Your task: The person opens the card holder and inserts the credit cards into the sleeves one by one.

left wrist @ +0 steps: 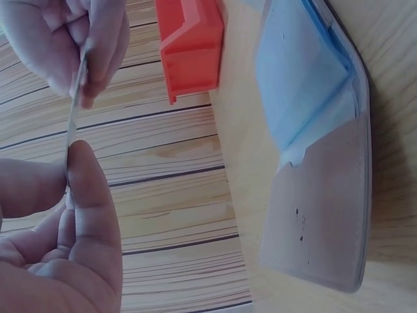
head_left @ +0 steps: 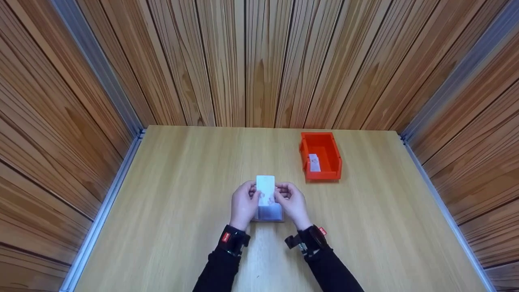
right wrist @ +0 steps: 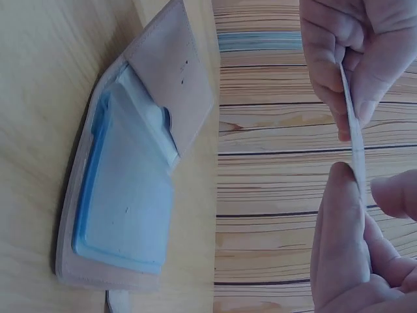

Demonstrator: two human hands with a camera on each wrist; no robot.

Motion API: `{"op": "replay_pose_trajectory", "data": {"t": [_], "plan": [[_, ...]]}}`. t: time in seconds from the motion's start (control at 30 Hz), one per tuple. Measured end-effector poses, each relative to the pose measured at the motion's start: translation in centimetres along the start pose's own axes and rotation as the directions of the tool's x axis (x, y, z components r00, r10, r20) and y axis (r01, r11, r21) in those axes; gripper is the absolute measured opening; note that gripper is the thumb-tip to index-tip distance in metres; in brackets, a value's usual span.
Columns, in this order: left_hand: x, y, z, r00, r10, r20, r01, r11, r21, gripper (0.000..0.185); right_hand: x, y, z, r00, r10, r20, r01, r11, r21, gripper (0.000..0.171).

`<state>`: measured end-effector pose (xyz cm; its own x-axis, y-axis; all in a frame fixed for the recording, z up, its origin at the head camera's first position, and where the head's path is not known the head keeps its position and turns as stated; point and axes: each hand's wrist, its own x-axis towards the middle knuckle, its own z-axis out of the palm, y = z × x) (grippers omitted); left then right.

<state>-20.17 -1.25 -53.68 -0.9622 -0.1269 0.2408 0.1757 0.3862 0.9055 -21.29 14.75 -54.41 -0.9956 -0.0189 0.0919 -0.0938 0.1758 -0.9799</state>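
Note:
My two hands pinch a thin white card (head_left: 265, 187) by its side edges, left hand (head_left: 246, 195) on its left and right hand (head_left: 287, 194) on its right, a little above the table. In the wrist views the card (left wrist: 73, 114) (right wrist: 352, 127) shows edge-on between thumbs and fingers. Directly under the hands an open pale wallet (head_left: 268, 213) lies flat on the table, its clear bluish card pocket (left wrist: 296, 85) (right wrist: 127, 202) facing up. Nothing touches the wallet.
An orange plastic bin (head_left: 333, 158) stands on the wooden table (head_left: 170, 194) at the back right of my hands, with a white card (head_left: 314, 162) inside. Wood-panelled walls with metal rails close in the table's left, right and far sides.

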Motion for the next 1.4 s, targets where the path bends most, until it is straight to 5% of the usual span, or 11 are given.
{"op": "replay_pose_trajectory", "data": {"t": [0.13,0.37,0.7,1.4], "plan": [[0.1,-0.2,-0.1,1.000,-0.001,-0.008,0.002,1.000,0.012,0.028,0.3,0.7,-0.5,0.999,-0.053,-0.008,0.053,0.998,-0.046,0.028],[0.1,-0.7,-0.2,0.999,-0.047,0.008,0.046,0.998,0.031,0.030,0.4,1.3,-1.3,0.994,-0.109,0.020,0.110,0.952,-0.285,0.024],[0.1,-1.5,-0.1,0.998,-0.058,-0.008,0.058,0.994,0.088,0.027,0.2,2.4,-1.4,0.990,-0.103,0.096,0.139,0.827,-0.545,0.025],[0.2,-3.0,-0.1,0.985,-0.173,0.013,0.170,0.979,0.116,0.027,0.9,4.0,-1.4,0.988,0.013,0.155,0.097,0.725,-0.682,0.028]]}}
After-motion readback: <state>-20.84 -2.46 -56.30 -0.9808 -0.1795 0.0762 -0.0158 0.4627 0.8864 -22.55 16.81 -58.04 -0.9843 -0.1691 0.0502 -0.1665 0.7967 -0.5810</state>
